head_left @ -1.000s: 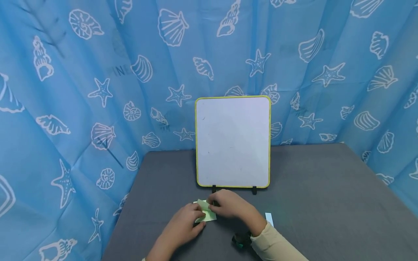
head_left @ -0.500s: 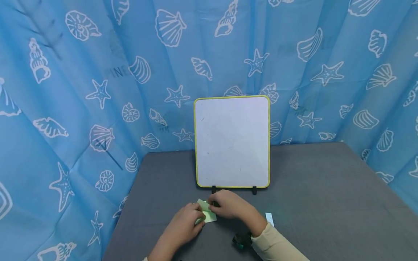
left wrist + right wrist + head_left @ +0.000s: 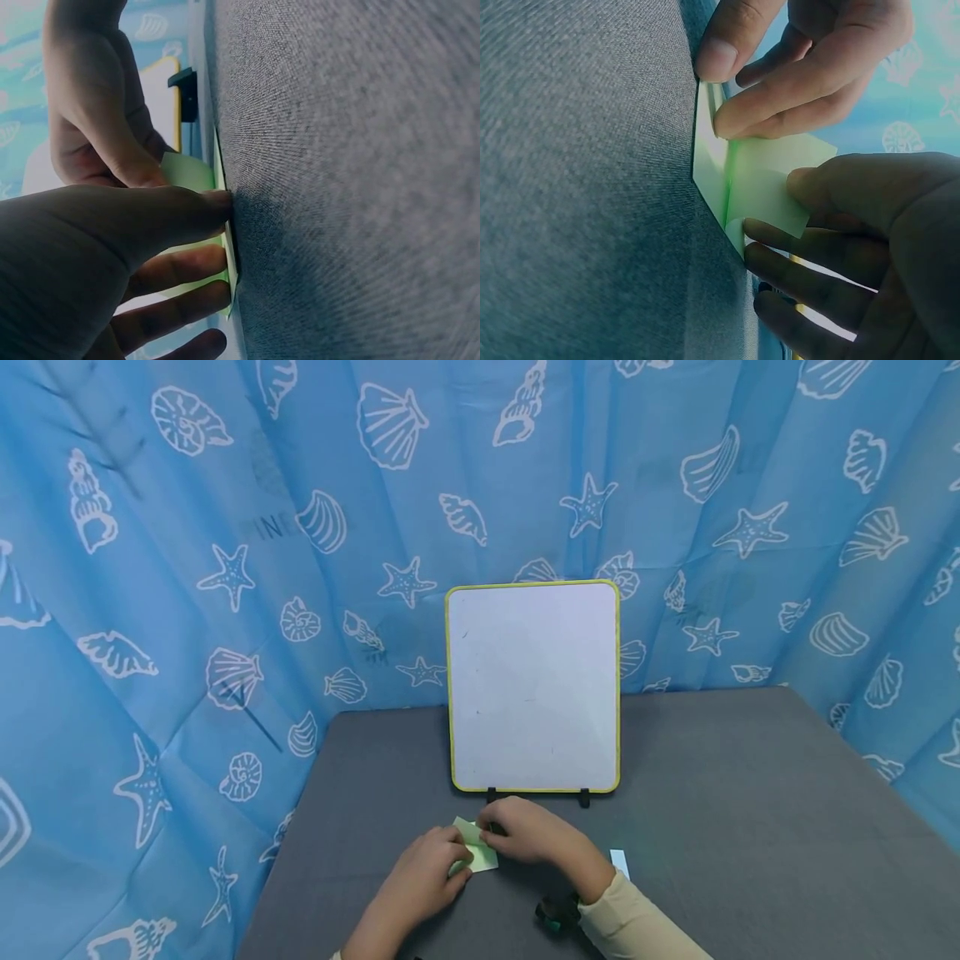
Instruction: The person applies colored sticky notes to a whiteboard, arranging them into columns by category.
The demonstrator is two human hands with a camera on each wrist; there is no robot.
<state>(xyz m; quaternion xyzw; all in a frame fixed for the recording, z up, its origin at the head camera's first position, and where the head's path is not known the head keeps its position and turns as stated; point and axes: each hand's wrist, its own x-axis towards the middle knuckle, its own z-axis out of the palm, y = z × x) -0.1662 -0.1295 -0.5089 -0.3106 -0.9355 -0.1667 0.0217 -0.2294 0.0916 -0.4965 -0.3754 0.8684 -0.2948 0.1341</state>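
Note:
A pale green sticky note pad [image 3: 483, 862] lies on the grey table in front of the whiteboard. Its top sheet [image 3: 769, 180] is folded up from the pad beneath, with a bend along the middle in the right wrist view. My right hand [image 3: 531, 832] pinches the raised sheet between thumb and fingers at its far right side. From the near left, my left hand [image 3: 424, 872] holds the pad, thumb at its near edge and fingers on the paper. In the left wrist view, the left thumb [image 3: 172, 214] covers part of the pad.
Behind the hands stands a yellow-edged whiteboard [image 3: 534, 685] on small black feet [image 3: 585, 797]. A small black object [image 3: 553, 913] with a green patch lies beside the right forearm, partly hidden. Just beyond that forearm is a white strip [image 3: 618, 862]. A blue shell-patterned curtain [image 3: 405, 510] hangs behind the table.

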